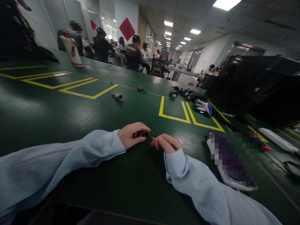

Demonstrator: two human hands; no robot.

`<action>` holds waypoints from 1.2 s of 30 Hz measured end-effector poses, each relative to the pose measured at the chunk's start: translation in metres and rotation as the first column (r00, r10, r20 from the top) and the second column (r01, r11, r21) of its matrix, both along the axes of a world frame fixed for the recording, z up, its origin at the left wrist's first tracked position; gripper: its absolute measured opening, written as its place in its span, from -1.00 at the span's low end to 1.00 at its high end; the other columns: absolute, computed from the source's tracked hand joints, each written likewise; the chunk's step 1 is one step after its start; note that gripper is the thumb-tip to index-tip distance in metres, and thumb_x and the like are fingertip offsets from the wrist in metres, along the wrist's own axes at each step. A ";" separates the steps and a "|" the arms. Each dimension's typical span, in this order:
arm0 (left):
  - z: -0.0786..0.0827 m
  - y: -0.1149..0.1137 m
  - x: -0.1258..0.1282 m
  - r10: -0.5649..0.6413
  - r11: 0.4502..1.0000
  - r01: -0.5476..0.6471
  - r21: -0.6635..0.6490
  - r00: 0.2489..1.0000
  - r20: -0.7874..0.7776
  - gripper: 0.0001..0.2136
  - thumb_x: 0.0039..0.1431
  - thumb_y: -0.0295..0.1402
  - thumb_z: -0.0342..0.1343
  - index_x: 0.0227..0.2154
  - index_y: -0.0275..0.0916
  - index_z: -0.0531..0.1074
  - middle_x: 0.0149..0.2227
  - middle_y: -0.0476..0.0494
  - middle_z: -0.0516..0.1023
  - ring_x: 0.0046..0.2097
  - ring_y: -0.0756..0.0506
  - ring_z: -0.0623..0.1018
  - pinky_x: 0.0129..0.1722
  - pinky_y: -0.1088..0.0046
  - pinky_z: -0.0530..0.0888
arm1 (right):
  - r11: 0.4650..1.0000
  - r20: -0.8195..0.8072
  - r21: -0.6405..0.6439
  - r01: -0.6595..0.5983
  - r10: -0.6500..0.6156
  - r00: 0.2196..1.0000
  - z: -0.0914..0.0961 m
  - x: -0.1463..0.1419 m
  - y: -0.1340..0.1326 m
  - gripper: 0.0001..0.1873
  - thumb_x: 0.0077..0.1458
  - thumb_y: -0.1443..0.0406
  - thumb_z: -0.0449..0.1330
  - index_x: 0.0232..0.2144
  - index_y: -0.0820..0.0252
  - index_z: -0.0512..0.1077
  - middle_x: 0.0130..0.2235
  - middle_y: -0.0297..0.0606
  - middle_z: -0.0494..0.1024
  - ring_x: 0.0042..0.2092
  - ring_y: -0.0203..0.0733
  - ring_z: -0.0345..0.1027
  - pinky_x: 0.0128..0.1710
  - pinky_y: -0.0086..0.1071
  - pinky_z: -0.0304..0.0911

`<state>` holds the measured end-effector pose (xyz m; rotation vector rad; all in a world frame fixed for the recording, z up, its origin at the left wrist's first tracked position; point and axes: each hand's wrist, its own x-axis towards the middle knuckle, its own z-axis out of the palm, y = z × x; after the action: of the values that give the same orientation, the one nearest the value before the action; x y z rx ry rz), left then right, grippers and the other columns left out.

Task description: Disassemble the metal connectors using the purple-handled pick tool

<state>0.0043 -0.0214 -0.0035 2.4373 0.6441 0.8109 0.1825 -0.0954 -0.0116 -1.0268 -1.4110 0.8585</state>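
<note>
My left hand [131, 136] is closed around a short dark cylindrical part [145, 134], its round open end turned toward my right hand. Pinched in my right hand [168, 143] is a thin screwdriver [152, 137]; its metal shaft points at the rim of that open end. Whether the tip touches the part I cannot tell. Most of the screwdriver's handle is hidden by my fingers. Both hands are low over the green table [112, 181]. Beyond them lie a metal cylindrical connector [118, 97] and a smaller metal piece with a thin stem [140, 88].
Dark cylindrical parts with cables [184, 92] and a blue-white glove [203, 107] lie at the right back. Nearer are a blurred-out phone-like object [217, 168] and a white elongated case [278, 139]. A paper cup [73, 52] stands far left. Several people sit beyond.
</note>
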 end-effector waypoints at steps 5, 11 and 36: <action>0.000 0.001 0.000 0.040 0.997 -0.038 -0.073 0.999 0.023 -0.75 0.03 -0.39 0.04 -0.18 -0.28 0.35 -0.20 -0.17 0.41 -0.31 -0.01 0.43 -0.43 0.52 0.38 | 0.983 -0.231 -0.146 -0.113 0.077 0.970 0.003 0.003 0.002 -0.75 -0.04 0.24 0.07 -0.66 0.24 0.35 -0.54 -0.23 0.52 -0.59 -0.35 0.23 -0.58 -0.44 0.19; 0.001 -0.001 0.001 0.043 0.986 -0.029 -0.161 0.996 0.084 -0.75 0.02 -0.38 0.05 -0.19 -0.28 0.36 -0.19 -0.16 0.42 -0.27 -0.03 0.46 -0.35 0.48 0.42 | 0.997 -0.057 0.003 -0.079 0.079 0.995 0.008 0.000 -0.003 -0.71 0.05 0.23 0.03 -0.62 0.23 0.36 -0.49 -0.23 0.48 -0.54 -0.34 0.23 -0.52 -0.42 0.20; -0.005 0.111 0.179 0.015 0.954 -0.034 0.299 0.998 0.065 -0.72 -0.02 -0.48 0.09 -0.18 -0.35 0.37 -0.11 -0.24 0.45 -0.03 -0.12 0.40 0.00 0.33 0.31 | 0.775 0.486 0.625 -0.088 -0.299 0.821 0.015 -0.007 -0.012 -0.81 0.10 0.33 -0.05 -0.53 0.18 0.25 -0.58 -0.31 0.29 -0.50 -0.26 0.14 -0.48 -0.39 0.10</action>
<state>0.1833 0.0896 -0.0089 2.6652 0.5626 1.0571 0.1757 -0.1070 0.0035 -0.8410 -1.9312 -0.0781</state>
